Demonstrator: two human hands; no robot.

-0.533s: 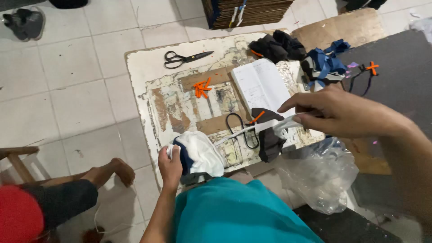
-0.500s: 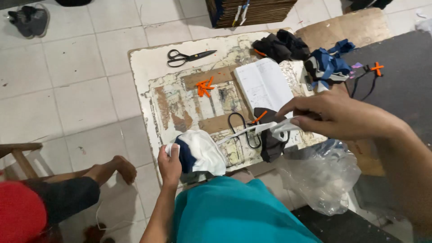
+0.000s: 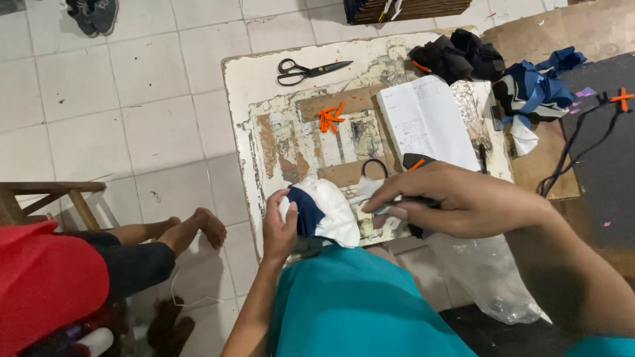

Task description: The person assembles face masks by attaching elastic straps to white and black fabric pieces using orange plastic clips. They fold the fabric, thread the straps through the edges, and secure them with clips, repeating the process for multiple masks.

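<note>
My left hand [image 3: 279,231] grips a bunched white and navy piece of fabric [image 3: 327,211] at the near edge of a worn white board [image 3: 264,86]. My right hand [image 3: 463,201] hovers just right of the fabric, fingers pinched on a thin white strip [image 3: 370,206] that runs from it. A black object with an orange tip [image 3: 413,162] lies partly hidden under that hand. An open white notebook [image 3: 426,119] lies beyond it.
Black scissors [image 3: 311,69] and several small orange pieces [image 3: 329,119] lie on the board. Black cloth [image 3: 456,56] and blue cloth [image 3: 536,89] are piled at the far right. A clear plastic bag [image 3: 489,277] hangs near my lap. Another person's foot [image 3: 198,228] and a wooden stool [image 3: 53,198] are at left.
My right hand has come down and left, closer to the fabric, so the white strip is no longer stretched long. The left hand keeps its hold.
</note>
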